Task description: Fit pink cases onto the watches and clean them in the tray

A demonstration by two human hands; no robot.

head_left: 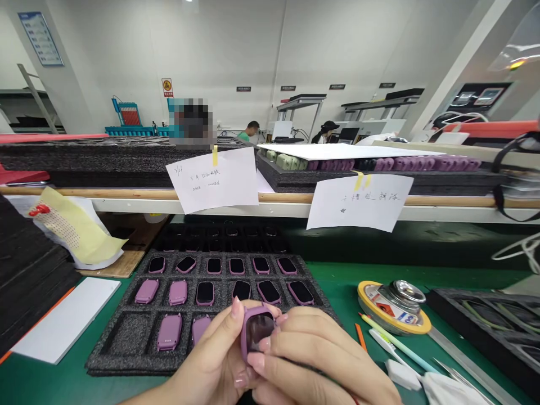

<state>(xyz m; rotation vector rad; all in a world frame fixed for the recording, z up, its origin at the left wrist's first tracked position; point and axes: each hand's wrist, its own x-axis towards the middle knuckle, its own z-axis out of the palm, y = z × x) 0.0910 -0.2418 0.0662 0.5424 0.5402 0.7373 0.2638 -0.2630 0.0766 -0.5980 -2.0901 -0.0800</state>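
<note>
A purple watch case with a dark glossy face [258,332] is held between both hands, above the front of a black foam tray [126,360]. My left hand [223,349] grips its left side, the thumb at the upper left edge. My right hand [304,354] holds its right side, with fingertips on the face and rim. Behind the hands, the tray's compartments hold several purple watch cases, some face up [205,293] and some back up [169,332]. One front left compartment [130,333] has no case in it.
A yellow-rimmed round container [394,306], a toothbrush [392,346], pens and a white cloth [447,388] lie at right, near another foam tray [485,315]. A white board [67,320] lies at left. Above, a shelf edge [282,198] carries foam trays and paper notes. People are in the background.
</note>
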